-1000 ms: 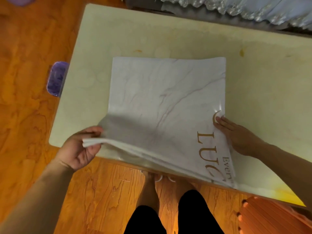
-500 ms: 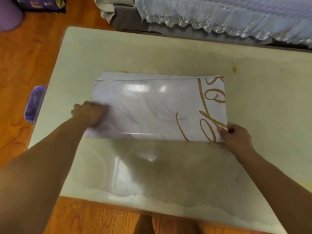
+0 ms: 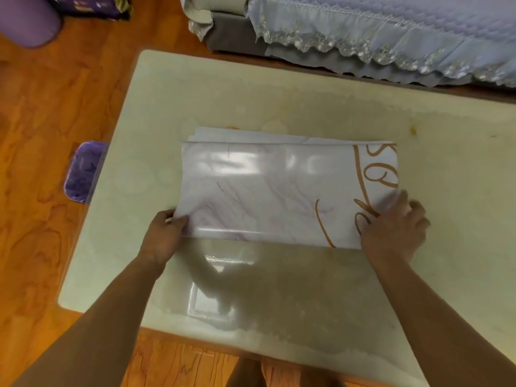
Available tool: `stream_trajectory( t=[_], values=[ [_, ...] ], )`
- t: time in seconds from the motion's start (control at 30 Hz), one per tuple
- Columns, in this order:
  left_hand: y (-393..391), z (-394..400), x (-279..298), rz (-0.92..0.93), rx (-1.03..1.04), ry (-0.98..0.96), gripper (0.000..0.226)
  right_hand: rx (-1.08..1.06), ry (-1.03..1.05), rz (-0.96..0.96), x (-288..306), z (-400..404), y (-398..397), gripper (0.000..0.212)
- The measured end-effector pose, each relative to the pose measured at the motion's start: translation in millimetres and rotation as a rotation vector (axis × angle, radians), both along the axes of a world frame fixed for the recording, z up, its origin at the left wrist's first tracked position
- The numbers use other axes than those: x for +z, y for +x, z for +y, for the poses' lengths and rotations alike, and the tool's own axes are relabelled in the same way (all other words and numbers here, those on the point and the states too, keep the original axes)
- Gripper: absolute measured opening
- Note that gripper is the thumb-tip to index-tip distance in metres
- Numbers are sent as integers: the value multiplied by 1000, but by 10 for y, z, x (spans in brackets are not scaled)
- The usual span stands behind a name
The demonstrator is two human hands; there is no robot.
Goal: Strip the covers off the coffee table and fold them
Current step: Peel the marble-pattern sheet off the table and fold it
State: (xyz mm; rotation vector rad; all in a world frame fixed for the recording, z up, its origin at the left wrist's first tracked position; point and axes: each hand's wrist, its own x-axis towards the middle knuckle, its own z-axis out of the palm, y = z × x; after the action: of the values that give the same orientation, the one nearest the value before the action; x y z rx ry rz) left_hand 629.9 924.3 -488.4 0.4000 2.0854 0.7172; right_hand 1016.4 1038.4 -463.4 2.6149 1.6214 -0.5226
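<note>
Head view. Pale, glossy desk (image 3: 279,101) fills most of the frame, seen from above, with wood floor (image 3: 55,107) to the left and along the near edge.

Folded cover (image 3: 268,191) lies flat near the middle of the desk: white, marbled with faint purple veins, gold script lettering on its right end. Shiny surface, window glare across the upper half. Several layer edges show stepped along its far side, slightly out of line at the far left corner.

Left hand (image 3: 164,236) at the cover's near left corner. Thumb lies on top of the sheet, the other fingers curled under the edge: a pinch on the corner.

Right hand (image 3: 393,230) over the near right corner, on the gold lettering. Its fingers (image 3: 402,199) spread forward across the top of the sheet; the picture is blurred here, so I cannot tell whether they press flat or curl round the edge.

Both forearms reach in from the bottom of the frame. The near half of the desk carries a dark shadow and a bright rectangular reflection.

Surroundings: a grey sofa with a lace-trimmed lilac cover (image 3: 391,37) beyond the far edge of the desk. A small purple bin (image 3: 82,171) on the floor just beside the desk's left edge. A purple rounded object (image 3: 28,20) at top left.
</note>
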Motion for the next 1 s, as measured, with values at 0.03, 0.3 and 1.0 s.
stream_trajectory(
  t=[0.03,0.3,1.0],
  values=[
    [-17,-44,2,-28,12,9,41,168,76,-23,13,48,-182,72],
    [0,-234,96,-72,-71,142,24,998,-58,232,-151,970,-2034,58],
    [-195,-717,26,-253,-284,181,20,1086,-96,262,-211,1159,-2408,39]
  ],
)
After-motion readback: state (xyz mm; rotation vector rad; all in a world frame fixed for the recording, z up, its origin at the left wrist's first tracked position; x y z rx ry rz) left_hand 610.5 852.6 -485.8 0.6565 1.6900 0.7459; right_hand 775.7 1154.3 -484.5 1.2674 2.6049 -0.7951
